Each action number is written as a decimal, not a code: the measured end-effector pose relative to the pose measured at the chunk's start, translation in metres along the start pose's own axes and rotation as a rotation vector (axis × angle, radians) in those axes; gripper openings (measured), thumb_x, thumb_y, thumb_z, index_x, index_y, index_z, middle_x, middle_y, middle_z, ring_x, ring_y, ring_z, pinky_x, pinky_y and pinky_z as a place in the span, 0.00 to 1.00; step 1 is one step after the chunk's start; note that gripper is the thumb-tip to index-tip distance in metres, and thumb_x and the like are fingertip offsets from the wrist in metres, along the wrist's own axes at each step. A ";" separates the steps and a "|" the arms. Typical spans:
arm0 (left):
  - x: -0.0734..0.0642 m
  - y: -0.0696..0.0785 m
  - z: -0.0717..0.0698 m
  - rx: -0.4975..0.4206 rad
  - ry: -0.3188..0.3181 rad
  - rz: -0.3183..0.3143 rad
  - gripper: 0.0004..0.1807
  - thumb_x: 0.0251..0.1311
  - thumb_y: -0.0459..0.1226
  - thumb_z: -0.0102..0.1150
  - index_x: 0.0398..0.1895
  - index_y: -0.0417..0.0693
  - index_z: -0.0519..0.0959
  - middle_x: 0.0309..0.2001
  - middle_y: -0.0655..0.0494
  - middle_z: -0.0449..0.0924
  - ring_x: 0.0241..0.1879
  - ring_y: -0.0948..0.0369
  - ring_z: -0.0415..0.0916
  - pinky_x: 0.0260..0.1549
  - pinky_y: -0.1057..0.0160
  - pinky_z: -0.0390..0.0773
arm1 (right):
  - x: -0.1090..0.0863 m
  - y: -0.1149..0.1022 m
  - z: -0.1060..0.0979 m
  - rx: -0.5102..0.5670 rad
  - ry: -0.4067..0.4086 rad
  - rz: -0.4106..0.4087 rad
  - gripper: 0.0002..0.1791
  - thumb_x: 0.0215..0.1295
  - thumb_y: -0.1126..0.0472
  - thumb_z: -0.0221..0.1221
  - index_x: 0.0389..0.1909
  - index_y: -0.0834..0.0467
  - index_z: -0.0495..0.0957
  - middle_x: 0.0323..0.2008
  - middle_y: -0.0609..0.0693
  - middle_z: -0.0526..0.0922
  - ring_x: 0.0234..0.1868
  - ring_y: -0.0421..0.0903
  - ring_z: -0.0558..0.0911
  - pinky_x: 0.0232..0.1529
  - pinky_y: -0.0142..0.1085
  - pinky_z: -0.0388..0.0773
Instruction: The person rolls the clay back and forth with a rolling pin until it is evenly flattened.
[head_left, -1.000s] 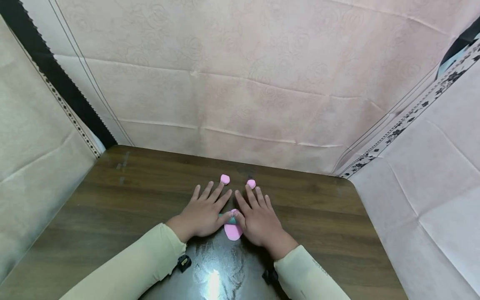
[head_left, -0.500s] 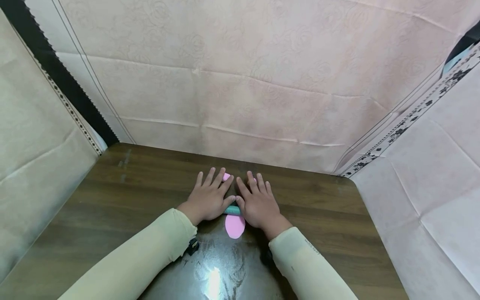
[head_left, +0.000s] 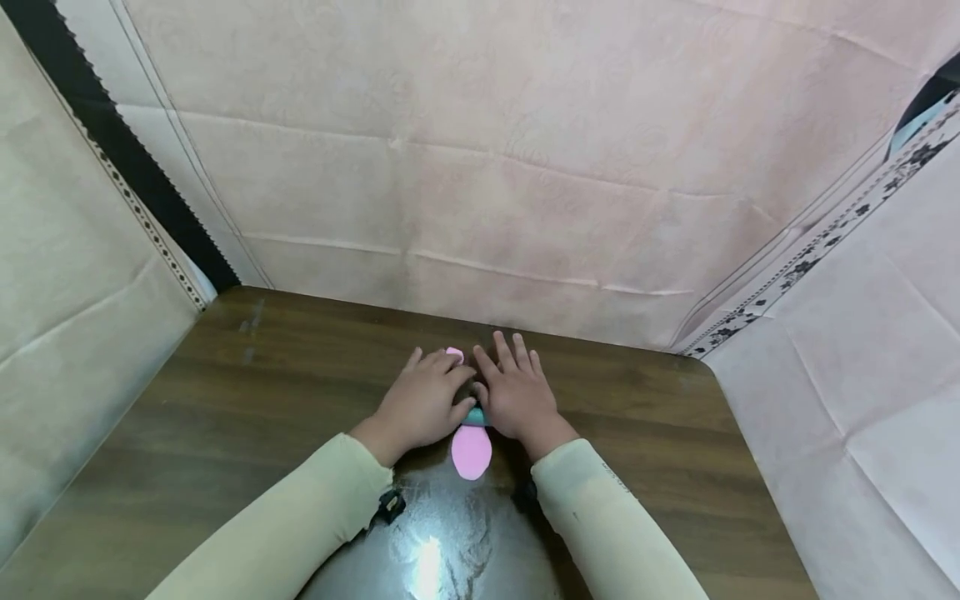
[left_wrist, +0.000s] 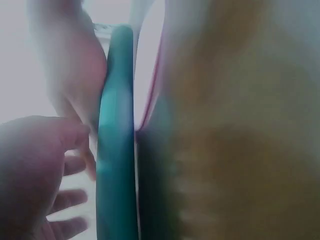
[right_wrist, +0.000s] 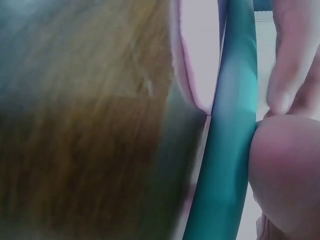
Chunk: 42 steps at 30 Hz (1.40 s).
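Observation:
A smooth teal rolling pin (head_left: pixel 475 416) lies crosswise on the table, mostly hidden under the hands in the head view. From beneath it a flattened oval of pink clay (head_left: pixel 471 453) sticks out on the near side. My left hand (head_left: pixel 422 403) rests over the pin's left part, its fingers slightly bent. On the right part lies my right hand (head_left: pixel 519 400), fingers spread and nearly straight, pointing away from me. Both wrist views show the pin (left_wrist: pixel 117 150) against the clay (right_wrist: pixel 200 55), with the fingers on its far side.
A small pink lump (head_left: pixel 455 354) sits just beyond the left fingertips. The brown wooden table (head_left: pixel 637 467) ends at a pale cloth (head_left: pixel 480 208) hung behind it, with more cloth at both sides. Light glares off a shiny near patch (head_left: pixel 427 558).
Both hands and the pin first moved away from me, baring more of the clay. Since then the left fingers have bent, and the second pink lump is now hidden by the right hand.

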<state>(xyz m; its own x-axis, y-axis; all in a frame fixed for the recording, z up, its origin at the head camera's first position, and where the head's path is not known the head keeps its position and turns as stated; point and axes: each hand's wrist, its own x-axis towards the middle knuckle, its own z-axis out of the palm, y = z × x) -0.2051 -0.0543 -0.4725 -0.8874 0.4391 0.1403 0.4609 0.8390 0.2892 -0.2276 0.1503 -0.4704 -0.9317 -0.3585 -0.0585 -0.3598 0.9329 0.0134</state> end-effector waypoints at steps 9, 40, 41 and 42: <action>-0.026 -0.016 0.005 -0.134 0.073 0.093 0.16 0.77 0.43 0.69 0.63 0.57 0.89 0.61 0.59 0.89 0.60 0.55 0.87 0.63 0.39 0.84 | 0.003 -0.001 -0.001 0.024 0.061 -0.013 0.34 0.92 0.39 0.47 0.91 0.40 0.61 0.94 0.53 0.49 0.94 0.64 0.42 0.91 0.63 0.48; -0.028 -0.048 0.022 -0.339 0.103 0.026 0.16 0.79 0.46 0.69 0.65 0.56 0.88 0.61 0.59 0.88 0.63 0.52 0.83 0.64 0.37 0.75 | -0.071 0.019 0.001 0.139 0.263 -0.705 0.13 0.68 0.47 0.80 0.43 0.48 0.90 0.42 0.40 0.86 0.49 0.41 0.84 0.56 0.37 0.86; -0.028 -0.048 0.022 -0.340 0.104 0.027 0.16 0.79 0.45 0.69 0.65 0.56 0.88 0.61 0.59 0.88 0.62 0.52 0.83 0.64 0.37 0.75 | -0.070 0.018 0.001 0.129 0.268 -0.713 0.12 0.69 0.47 0.80 0.43 0.48 0.90 0.42 0.40 0.86 0.49 0.41 0.84 0.56 0.37 0.86; -0.028 -0.048 0.023 -0.340 0.104 0.028 0.16 0.79 0.45 0.69 0.65 0.56 0.88 0.61 0.59 0.88 0.62 0.52 0.83 0.63 0.37 0.75 | -0.070 0.018 0.002 0.117 0.274 -0.722 0.12 0.69 0.47 0.80 0.43 0.48 0.90 0.42 0.40 0.86 0.48 0.41 0.84 0.56 0.37 0.85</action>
<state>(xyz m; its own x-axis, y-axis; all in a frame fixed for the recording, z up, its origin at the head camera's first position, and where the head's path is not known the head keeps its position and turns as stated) -0.2017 -0.0996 -0.5118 -0.8788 0.4107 0.2432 0.4711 0.6647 0.5799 -0.1689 0.1920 -0.4676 -0.4537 -0.8593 0.2362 -0.8881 0.4578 -0.0402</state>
